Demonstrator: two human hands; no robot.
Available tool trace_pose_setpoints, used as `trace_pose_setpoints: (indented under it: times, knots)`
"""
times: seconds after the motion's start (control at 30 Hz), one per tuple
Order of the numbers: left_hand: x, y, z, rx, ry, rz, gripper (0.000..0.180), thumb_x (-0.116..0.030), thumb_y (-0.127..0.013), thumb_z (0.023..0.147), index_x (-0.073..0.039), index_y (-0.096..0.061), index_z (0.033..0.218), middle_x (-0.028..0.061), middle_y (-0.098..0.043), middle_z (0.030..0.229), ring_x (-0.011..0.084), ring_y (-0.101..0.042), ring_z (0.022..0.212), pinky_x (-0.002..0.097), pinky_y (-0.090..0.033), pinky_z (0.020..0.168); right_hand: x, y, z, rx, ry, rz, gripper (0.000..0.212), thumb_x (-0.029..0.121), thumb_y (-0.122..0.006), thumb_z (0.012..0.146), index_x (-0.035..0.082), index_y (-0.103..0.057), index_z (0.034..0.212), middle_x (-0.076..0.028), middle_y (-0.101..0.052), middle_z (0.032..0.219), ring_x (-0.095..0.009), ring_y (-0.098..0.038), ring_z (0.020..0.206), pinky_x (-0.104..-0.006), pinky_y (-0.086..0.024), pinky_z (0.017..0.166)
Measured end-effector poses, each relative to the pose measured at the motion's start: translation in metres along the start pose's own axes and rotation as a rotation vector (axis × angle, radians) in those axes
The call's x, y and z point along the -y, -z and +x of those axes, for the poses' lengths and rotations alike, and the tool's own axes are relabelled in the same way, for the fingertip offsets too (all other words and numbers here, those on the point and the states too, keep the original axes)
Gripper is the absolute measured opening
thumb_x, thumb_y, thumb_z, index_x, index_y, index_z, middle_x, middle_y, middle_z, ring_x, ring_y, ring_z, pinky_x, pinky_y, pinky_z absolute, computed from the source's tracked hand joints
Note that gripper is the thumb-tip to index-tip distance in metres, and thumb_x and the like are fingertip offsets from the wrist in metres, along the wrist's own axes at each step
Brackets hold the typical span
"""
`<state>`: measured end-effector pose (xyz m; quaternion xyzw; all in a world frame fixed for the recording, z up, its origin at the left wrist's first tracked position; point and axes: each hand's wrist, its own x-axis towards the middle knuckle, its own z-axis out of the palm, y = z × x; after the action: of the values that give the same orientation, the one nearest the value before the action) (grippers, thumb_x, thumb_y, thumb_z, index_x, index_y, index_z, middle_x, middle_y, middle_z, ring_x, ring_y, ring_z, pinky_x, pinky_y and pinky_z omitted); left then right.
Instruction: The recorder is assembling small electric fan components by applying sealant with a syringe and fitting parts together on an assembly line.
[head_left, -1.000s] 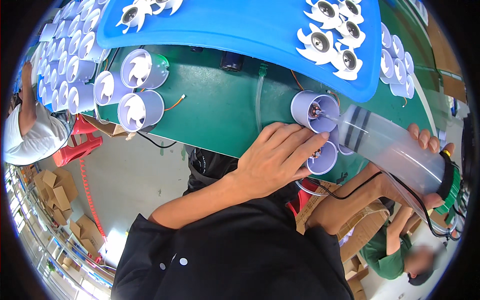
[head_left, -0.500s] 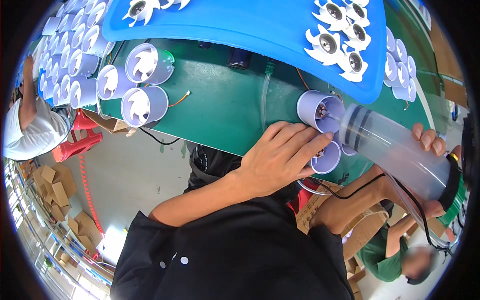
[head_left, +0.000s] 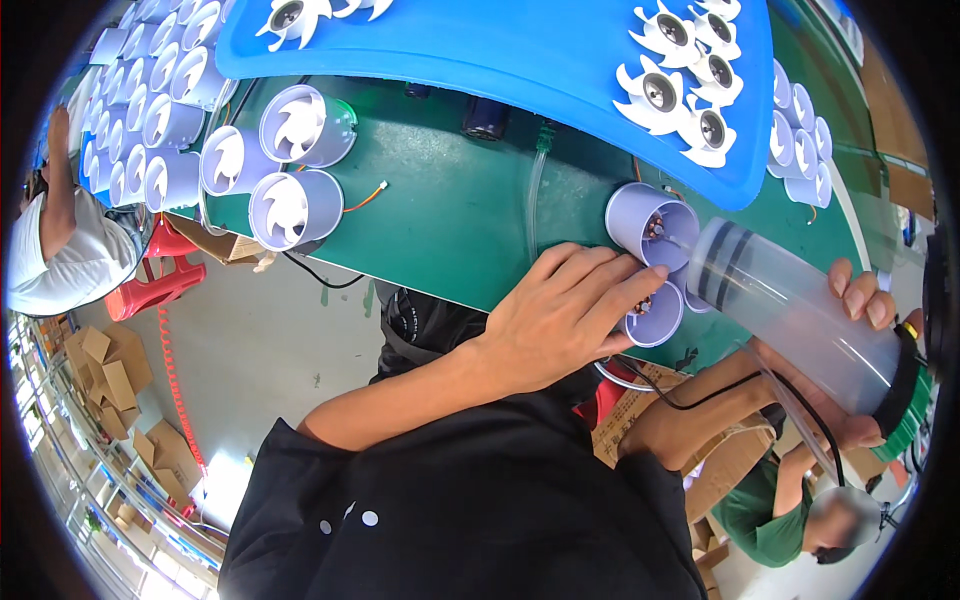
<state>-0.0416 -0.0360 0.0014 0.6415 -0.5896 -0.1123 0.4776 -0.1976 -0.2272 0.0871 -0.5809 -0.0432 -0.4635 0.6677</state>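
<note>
My right hand [head_left: 858, 300] is wrapped round a large translucent dispensing syringe [head_left: 800, 310] with dark piston bands and a green cap. Its nozzle reaches into the open mouth of a lilac cylindrical fan housing [head_left: 625, 220], at the copper-wound motor core [head_left: 656, 228] inside. A second lilac housing [head_left: 660, 322], also with a core in it, lies just below. My left hand [head_left: 560, 315] is closed over the near side of these housings, fingertips at the lower one's rim. The left palm and part of its grip are hidden.
A blue tray [head_left: 480, 60] holding white fan impellers [head_left: 660, 92] covers the far side of the green table [head_left: 430, 210]. Lilac housings with white blades [head_left: 295, 210] stand to the left, many more beyond. A clear tube and black cable hang near my right arm. Co-workers are at both sides.
The view has shifted slightly, so the table things sit a little further right. The syringe's nozzle stays inside the upper housing, and my left hand keeps its place on the housings.
</note>
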Motion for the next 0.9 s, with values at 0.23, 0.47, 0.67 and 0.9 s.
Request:
trace_pose_setpoints:
  times: [0.23,0.47,0.67,0.9]
  knots:
    - [0.001,0.0,-0.001,0.008,0.01,-0.012,0.083,-0.023,-0.085,0.06,-0.005,-0.05,0.134,0.0117,-0.063,0.12,0.0289,-0.059,0.11,0.0419,-0.044,0.094,0.005,0.006,-0.002,-0.001,-0.003,-0.016,0.099,0.066,-0.077,0.068,-0.001,-0.039,0.13,-0.009,-0.043,0.113,-0.025,-0.039,0.104,-0.043,-0.032,0.095]
    - [0.0,0.0,0.0,0.015,0.012,-0.009,0.086,-0.022,-0.085,0.059,-0.005,-0.05,0.136,0.0113,-0.063,0.121,0.0281,-0.059,0.11,0.0408,-0.044,0.094,-0.003,-0.001,0.004,0.014,0.079,-0.069,0.102,0.068,-0.076,0.07,-0.004,-0.037,0.131,-0.009,-0.043,0.115,-0.023,-0.038,0.1,-0.0392,-0.028,0.09]
    - [0.0,-0.001,0.0,-0.002,0.014,0.0,0.087,-0.021,-0.086,0.058,-0.005,-0.05,0.135,0.0112,-0.063,0.121,0.0274,-0.06,0.109,0.0402,-0.045,0.092,-0.01,-0.007,0.003,-0.012,0.102,-0.047,0.1,0.067,-0.076,0.07,-0.004,-0.038,0.129,-0.008,-0.044,0.115,-0.023,-0.04,0.1,-0.04,-0.028,0.09]
    - [-0.001,-0.002,0.0,0.0,0.015,-0.012,0.087,-0.021,-0.086,0.058,-0.005,-0.05,0.135,0.0112,-0.064,0.12,0.0279,-0.06,0.109,0.0407,-0.045,0.093,0.002,-0.004,0.0,-0.024,0.069,-0.036,0.104,0.057,-0.078,0.067,0.001,-0.034,0.142,-0.01,-0.047,0.11,-0.024,-0.039,0.098,-0.0434,-0.031,0.09]
